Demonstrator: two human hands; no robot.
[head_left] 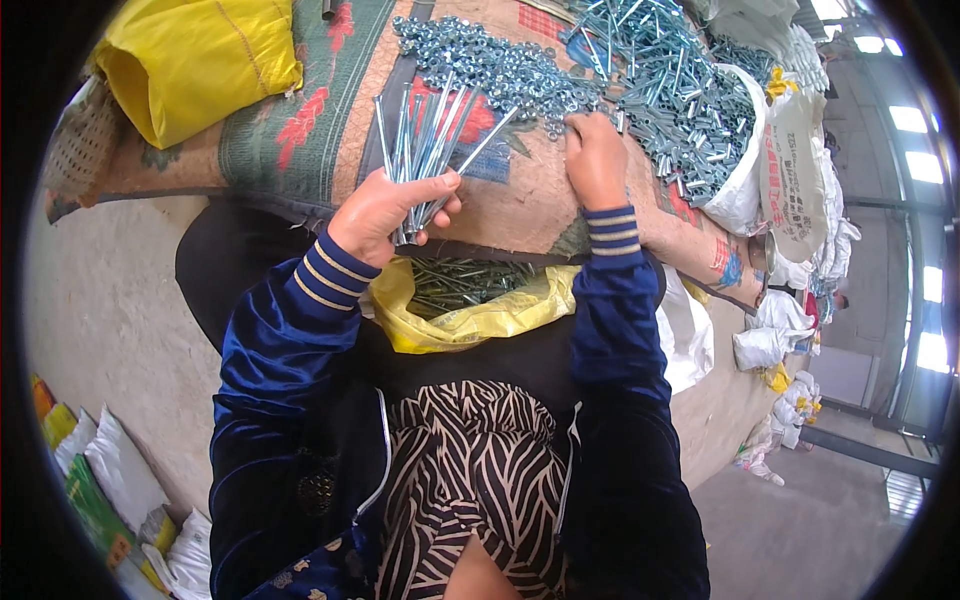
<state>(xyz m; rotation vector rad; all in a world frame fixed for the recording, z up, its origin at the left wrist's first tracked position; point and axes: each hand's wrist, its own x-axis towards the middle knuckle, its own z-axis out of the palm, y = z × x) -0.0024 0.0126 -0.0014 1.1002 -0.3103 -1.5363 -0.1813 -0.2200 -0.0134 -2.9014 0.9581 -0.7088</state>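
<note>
My left hand (398, 212) is wrapped round a bunch of long silvery bolts (425, 130), which fan out upward past the thumb. My right hand (597, 160) rests at the near edge of a spread of small metal nuts (490, 62); its fingers are curled together, and what they hold, if anything, is hidden. Beyond that hand lies a heap of loose long bolts (655, 45), with short metal sleeves (700, 140) on its right. On my lap, below the table edge, a yellow sack (440, 332) gapes open with more long bolts (460, 280) inside.
A patterned cloth (345, 90) covers the work surface. At its far left lies a yellow sack (205, 60). A white sack (745, 190) borders the metal parts on the right. Several packed bags (125, 460) stand on the floor at left, with white bags (775, 330) at right.
</note>
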